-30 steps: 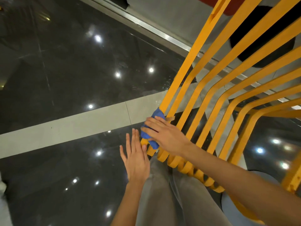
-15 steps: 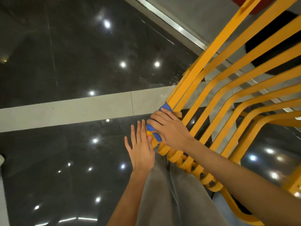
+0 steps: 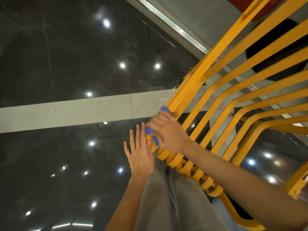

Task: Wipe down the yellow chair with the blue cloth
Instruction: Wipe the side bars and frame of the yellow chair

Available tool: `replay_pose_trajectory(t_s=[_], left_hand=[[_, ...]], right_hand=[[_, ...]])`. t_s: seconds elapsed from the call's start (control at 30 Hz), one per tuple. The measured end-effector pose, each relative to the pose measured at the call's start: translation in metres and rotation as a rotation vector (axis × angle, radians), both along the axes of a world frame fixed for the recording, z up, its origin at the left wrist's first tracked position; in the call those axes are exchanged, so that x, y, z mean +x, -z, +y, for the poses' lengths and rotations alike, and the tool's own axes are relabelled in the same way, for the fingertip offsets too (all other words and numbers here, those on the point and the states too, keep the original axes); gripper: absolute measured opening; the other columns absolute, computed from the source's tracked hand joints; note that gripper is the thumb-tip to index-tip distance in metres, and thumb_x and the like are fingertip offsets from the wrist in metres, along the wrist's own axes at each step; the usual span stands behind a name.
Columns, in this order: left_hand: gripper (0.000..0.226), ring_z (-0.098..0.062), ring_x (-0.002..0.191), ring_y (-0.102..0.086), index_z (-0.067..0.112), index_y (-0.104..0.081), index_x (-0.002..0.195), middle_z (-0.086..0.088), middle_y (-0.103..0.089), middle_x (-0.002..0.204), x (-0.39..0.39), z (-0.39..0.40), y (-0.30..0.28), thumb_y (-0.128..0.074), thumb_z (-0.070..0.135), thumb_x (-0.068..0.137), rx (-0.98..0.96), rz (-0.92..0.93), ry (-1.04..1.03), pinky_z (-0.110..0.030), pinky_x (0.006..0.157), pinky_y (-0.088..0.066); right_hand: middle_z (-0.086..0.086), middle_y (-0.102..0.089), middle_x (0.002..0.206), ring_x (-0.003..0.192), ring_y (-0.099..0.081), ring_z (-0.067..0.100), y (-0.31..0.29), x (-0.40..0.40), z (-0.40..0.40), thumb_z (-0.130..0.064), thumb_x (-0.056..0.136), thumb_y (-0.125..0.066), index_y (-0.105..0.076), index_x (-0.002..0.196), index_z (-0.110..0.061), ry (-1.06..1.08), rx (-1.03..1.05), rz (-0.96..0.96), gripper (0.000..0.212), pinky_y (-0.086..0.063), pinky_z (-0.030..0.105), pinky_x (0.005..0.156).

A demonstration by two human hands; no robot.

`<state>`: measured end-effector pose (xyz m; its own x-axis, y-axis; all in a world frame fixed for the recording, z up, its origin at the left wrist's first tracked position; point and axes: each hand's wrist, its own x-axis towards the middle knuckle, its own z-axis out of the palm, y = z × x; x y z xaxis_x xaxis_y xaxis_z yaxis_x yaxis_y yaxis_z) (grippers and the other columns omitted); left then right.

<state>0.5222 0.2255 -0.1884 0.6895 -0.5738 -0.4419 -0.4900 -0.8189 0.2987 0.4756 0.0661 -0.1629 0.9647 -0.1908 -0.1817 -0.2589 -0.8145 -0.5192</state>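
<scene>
Right hand (image 3: 168, 132) clenched the soft, pliable blue cloth (image 3: 150, 131) around a rigid yellow chair (image 3: 221, 90) slat; left hand (image 3: 141, 155) flat, released.

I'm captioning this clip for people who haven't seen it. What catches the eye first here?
The yellow chair, its slats fanning across the right half. At the slats' outermost curled end, mid-frame, the right hand grips the blue cloth; the left hand is open just beside it. The glossy dark floor mirrors ceiling lights.
</scene>
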Motion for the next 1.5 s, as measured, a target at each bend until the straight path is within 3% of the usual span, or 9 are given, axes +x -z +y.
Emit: replay_pose_trajectory(t_s=[0.17,0.37,0.5,0.6,0.77,0.9,1.07,1.37,1.5], left_hand=[[0.061,-0.017,0.151,-0.001,0.035,0.003,0.155,0.007,-0.008,0.163,0.002,0.002,-0.001,0.012,0.054,0.097,-0.016,0.002,-0.006,-0.054,0.118,-0.011],[0.055,-0.015,0.151,-0.004,0.028,-0.017,0.155,0.007,-0.017,0.162,0.002,-0.01,-0.011,-0.002,0.042,0.103,-0.152,-0.002,0.02,-0.055,0.12,-0.013],[0.051,-0.008,0.149,-0.011,0.02,-0.026,0.153,0.009,-0.022,0.16,0.009,-0.065,-0.023,-0.016,0.032,0.104,-0.434,0.129,0.039,-0.049,0.12,-0.016],[0.049,-0.006,0.149,-0.009,0.017,-0.022,0.154,0.006,-0.02,0.161,0.027,-0.107,-0.021,-0.018,0.027,0.106,-0.561,0.224,0.008,-0.046,0.122,-0.014],[0.048,-0.005,0.149,-0.007,0.017,-0.017,0.155,0.004,-0.018,0.162,0.033,-0.127,-0.005,-0.022,0.025,0.108,-0.58,0.308,0.079,-0.041,0.122,-0.016],[0.049,-0.011,0.15,-0.008,0.021,-0.012,0.155,0.004,-0.02,0.162,0.026,-0.126,0.002,-0.017,0.028,0.107,-0.397,0.124,0.332,-0.046,0.121,-0.018],[0.056,-0.017,0.151,-0.009,0.018,-0.013,0.155,0.002,-0.016,0.163,0.025,-0.125,0.005,-0.028,0.025,0.102,-0.257,-0.045,0.43,-0.048,0.12,-0.019],[0.053,-0.011,0.15,-0.007,0.024,-0.005,0.156,0.008,-0.016,0.162,0.022,-0.125,0.004,-0.018,0.029,0.105,-0.229,-0.113,0.413,-0.046,0.121,-0.016],[0.052,-0.008,0.15,-0.007,0.028,-0.01,0.156,0.013,-0.018,0.161,0.024,-0.126,0.0,-0.016,0.029,0.104,-0.238,-0.062,0.388,-0.048,0.12,-0.015]], right_hand=[[0.003,-0.062,0.121,0.121,-0.051,0.022,0.012,-0.006,-0.02,-0.026,0.092,-0.048,-0.059,0.122,-0.017,-0.135,-0.067,-0.063,0.033,-0.024,0.038,0.117],[0.005,-0.032,0.157,0.15,-0.011,0.02,0.023,-0.008,-0.077,-0.018,0.103,-0.044,-0.048,0.141,-0.014,0.713,0.132,-0.269,0.038,0.0,0.032,0.122],[0.004,-0.02,0.161,0.15,-0.01,0.017,0.015,0.006,0.003,-0.015,0.102,-0.049,-0.035,0.149,-0.013,1.075,0.416,-0.392,0.05,-0.018,0.026,0.121],[-0.001,-0.027,0.159,0.144,-0.028,0.009,0.012,0.002,0.033,-0.033,0.101,-0.046,-0.027,0.153,-0.024,1.115,0.54,-0.381,0.056,-0.03,0.034,0.117],[0.012,-0.025,0.159,0.139,-0.039,0.028,0.017,0.024,-0.063,-0.016,0.102,-0.047,-0.028,0.152,-0.01,1.269,0.408,-0.53,0.054,-0.046,0.044,0.103],[0.015,-0.018,0.16,0.14,-0.021,-0.001,0.02,0.019,-0.093,-0.01,0.101,-0.049,-0.03,0.15,-0.004,1.199,0.262,-0.57,0.053,-0.035,0.012,0.107],[0.011,-0.02,0.16,0.137,-0.01,-0.019,0.026,0.005,-0.044,-0.01,0.101,-0.048,-0.029,0.15,-0.007,1.121,0.393,-0.518,0.053,-0.026,0.009,0.111],[0.019,-0.024,0.157,0.136,-0.033,-0.003,0.017,0.02,-0.136,-0.007,0.1,-0.051,-0.034,0.147,0.0,1.195,0.093,-0.646,0.051,-0.046,0.01,0.094],[0.017,-0.021,0.158,0.141,-0.015,-0.009,0.024,0.01,-0.097,-0.009,0.101,-0.05,-0.035,0.148,-0.003,1.116,0.241,-0.572,0.049,-0.027,-0.002,0.098]])
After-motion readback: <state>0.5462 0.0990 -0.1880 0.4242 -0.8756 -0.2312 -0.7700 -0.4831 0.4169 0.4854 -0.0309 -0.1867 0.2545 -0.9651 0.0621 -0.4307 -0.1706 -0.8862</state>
